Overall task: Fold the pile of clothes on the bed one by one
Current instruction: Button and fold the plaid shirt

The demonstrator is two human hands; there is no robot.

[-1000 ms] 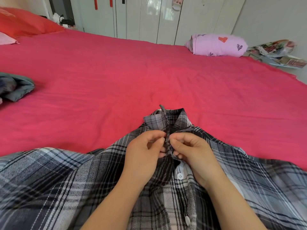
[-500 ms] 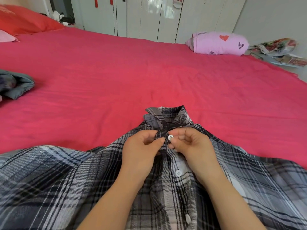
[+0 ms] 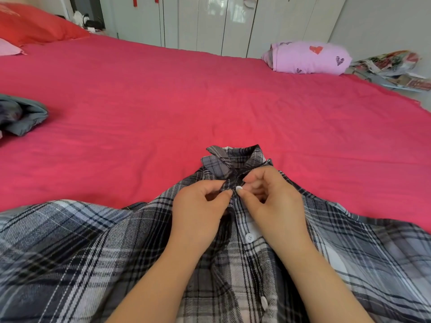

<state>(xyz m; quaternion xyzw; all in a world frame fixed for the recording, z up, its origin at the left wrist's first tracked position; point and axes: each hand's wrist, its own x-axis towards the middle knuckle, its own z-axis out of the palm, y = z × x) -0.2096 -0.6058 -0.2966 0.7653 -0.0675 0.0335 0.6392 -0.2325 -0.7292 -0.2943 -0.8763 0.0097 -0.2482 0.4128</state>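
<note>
A grey, black and white plaid shirt (image 3: 98,252) lies spread front-up on the red bed (image 3: 210,108), collar pointing away from me. My left hand (image 3: 200,213) pinches the shirt's front edge just below the collar. My right hand (image 3: 272,206) pinches the other front edge beside a white button (image 3: 239,188) that shows between my fingertips. Two more white buttons run down the placket toward me. My forearms cover part of the shirt's middle.
A folded grey garment (image 3: 21,117) sits at the bed's left edge. A pink bundle with hearts (image 3: 307,58) lies at the far right corner, with papers (image 3: 396,68) beyond it. Red pillows (image 3: 35,26) are at the far left; white wardrobe doors (image 3: 221,22) stand behind.
The white button near the collar has come into view between my fingertips and the two front edges now sit together there. The raised collar has settled lower onto the bed.
</note>
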